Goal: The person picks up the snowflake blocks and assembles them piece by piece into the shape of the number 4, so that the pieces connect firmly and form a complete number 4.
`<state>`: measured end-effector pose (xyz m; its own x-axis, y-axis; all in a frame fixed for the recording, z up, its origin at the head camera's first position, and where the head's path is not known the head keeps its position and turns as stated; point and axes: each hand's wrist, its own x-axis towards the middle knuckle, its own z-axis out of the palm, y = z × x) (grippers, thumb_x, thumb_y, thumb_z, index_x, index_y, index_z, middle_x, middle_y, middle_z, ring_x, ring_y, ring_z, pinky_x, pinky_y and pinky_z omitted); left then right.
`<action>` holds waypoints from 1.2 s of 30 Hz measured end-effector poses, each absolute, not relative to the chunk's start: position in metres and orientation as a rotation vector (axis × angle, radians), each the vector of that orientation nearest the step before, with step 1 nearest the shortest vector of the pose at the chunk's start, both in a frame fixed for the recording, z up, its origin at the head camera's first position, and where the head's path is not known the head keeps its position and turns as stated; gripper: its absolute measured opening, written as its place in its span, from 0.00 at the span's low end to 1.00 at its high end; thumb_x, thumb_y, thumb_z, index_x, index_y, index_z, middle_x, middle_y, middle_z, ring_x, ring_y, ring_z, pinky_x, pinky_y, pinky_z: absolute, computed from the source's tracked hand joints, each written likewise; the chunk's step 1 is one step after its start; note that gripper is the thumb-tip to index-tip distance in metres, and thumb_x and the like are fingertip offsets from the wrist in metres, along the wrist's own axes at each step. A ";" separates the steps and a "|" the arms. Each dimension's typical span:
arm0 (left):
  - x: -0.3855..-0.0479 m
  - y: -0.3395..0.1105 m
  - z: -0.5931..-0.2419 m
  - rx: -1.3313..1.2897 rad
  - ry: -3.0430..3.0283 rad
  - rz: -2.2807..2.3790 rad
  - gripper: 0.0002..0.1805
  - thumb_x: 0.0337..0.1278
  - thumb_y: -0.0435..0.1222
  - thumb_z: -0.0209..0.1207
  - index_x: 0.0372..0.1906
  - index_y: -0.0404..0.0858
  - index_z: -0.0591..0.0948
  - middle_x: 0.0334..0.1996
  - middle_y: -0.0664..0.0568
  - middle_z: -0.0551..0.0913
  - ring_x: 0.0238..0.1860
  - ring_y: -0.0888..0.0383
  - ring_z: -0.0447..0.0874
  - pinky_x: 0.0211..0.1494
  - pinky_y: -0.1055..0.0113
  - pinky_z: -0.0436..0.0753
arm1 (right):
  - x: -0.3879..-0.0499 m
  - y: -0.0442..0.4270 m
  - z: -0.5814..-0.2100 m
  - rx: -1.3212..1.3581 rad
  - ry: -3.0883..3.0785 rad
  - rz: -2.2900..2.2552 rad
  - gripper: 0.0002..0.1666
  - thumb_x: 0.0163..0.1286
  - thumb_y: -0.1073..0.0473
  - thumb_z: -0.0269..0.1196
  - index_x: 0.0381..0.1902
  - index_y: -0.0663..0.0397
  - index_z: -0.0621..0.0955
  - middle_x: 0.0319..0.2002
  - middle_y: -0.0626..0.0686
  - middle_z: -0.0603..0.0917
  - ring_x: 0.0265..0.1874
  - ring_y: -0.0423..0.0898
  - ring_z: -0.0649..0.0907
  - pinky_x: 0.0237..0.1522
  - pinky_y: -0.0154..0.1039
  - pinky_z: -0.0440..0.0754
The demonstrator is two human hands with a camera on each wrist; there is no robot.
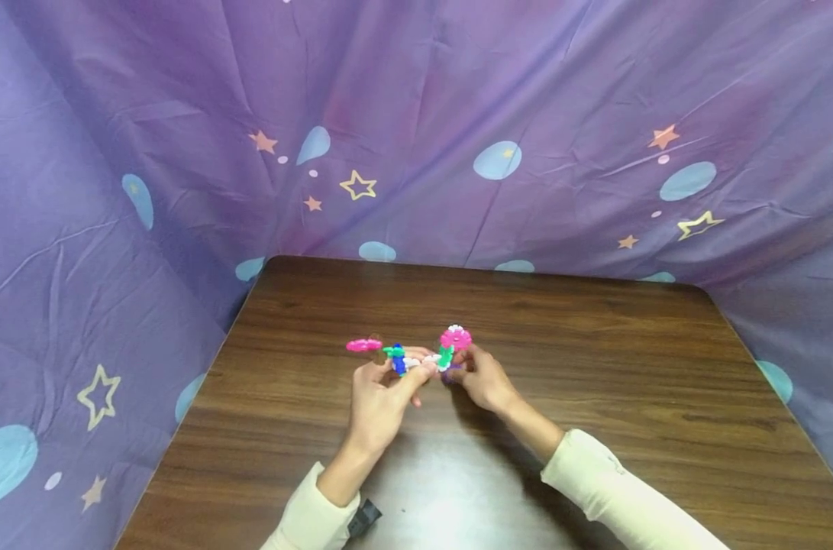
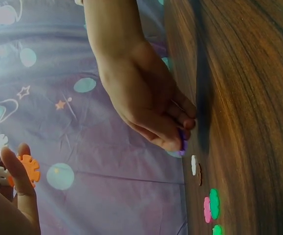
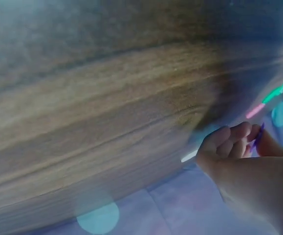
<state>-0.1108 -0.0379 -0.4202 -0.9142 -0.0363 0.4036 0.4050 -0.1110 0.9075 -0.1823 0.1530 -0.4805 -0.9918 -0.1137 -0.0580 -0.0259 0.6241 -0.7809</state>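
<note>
My left hand [image 1: 378, 401] holds a joined chain of notched plastic discs, with a white disc [image 1: 431, 362] near its thumb. Green [image 1: 446, 357] and pink [image 1: 455, 338] discs show toward the right hand, and a blue disc [image 1: 398, 359] shows by the left fingers. In the left wrist view, an orange disc [image 2: 30, 169] stands by the left fingers. Close to the chain, my right hand [image 1: 486, 380] pinches a purple disc [image 2: 183, 142] between thumb and fingertips, just above the table. The chain's middle is partly hidden by fingers.
Loose discs lie on the wooden table [image 1: 595, 367]: white [image 2: 194, 165], brown [image 2: 200, 175], pink [image 2: 207, 209] and green [image 2: 214, 203]. A black object [image 1: 365, 519] sits beside the left sleeve. A purple patterned curtain [image 1: 416, 114] hangs behind the table.
</note>
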 end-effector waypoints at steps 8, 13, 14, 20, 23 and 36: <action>-0.115 -0.035 -0.418 -0.394 -1.878 -2.095 0.05 0.59 0.29 0.69 0.40 0.32 0.89 0.40 0.38 0.91 0.27 0.66 0.84 0.20 0.67 0.83 | -0.171 0.164 -0.456 -0.122 2.612 -1.521 0.11 0.71 0.65 0.64 0.46 0.66 0.76 0.29 0.59 0.87 0.31 0.50 0.87 0.35 0.38 0.85; -0.114 -0.035 -0.417 -0.362 -1.889 -2.110 0.05 0.59 0.29 0.69 0.39 0.32 0.89 0.39 0.38 0.91 0.28 0.65 0.84 0.19 0.68 0.82 | -0.164 0.167 -0.438 -0.160 2.551 -1.617 0.12 0.71 0.65 0.65 0.47 0.66 0.77 0.30 0.59 0.88 0.33 0.52 0.88 0.42 0.46 0.90; -0.114 -0.035 -0.417 -0.355 -1.889 -2.122 0.05 0.59 0.29 0.69 0.39 0.31 0.89 0.39 0.38 0.91 0.28 0.64 0.84 0.19 0.68 0.82 | -0.162 0.167 -0.434 -0.178 2.543 -1.630 0.12 0.71 0.65 0.65 0.47 0.66 0.77 0.31 0.59 0.88 0.33 0.52 0.88 0.42 0.46 0.90; -0.112 -0.034 -0.419 -0.337 -1.885 -2.173 0.04 0.59 0.29 0.70 0.37 0.30 0.88 0.40 0.37 0.90 0.27 0.64 0.84 0.20 0.69 0.82 | -0.150 0.173 -0.415 -0.313 2.589 -1.639 0.12 0.71 0.61 0.67 0.47 0.62 0.80 0.30 0.58 0.89 0.31 0.47 0.87 0.39 0.35 0.85; -0.112 -0.034 -0.419 -0.346 -1.869 -2.178 0.04 0.59 0.28 0.69 0.36 0.29 0.88 0.40 0.35 0.90 0.27 0.65 0.85 0.20 0.69 0.82 | -0.146 0.176 -0.405 -0.347 2.622 -1.648 0.11 0.71 0.59 0.67 0.48 0.57 0.81 0.30 0.57 0.89 0.31 0.49 0.88 0.40 0.35 0.85; -0.109 -0.034 -0.419 -0.335 -1.891 -2.170 0.05 0.59 0.28 0.69 0.38 0.29 0.88 0.40 0.35 0.90 0.27 0.66 0.85 0.20 0.70 0.82 | -0.130 0.178 -0.374 -0.422 2.726 -1.808 0.12 0.72 0.62 0.67 0.52 0.56 0.84 0.26 0.48 0.85 0.26 0.39 0.84 0.31 0.34 0.85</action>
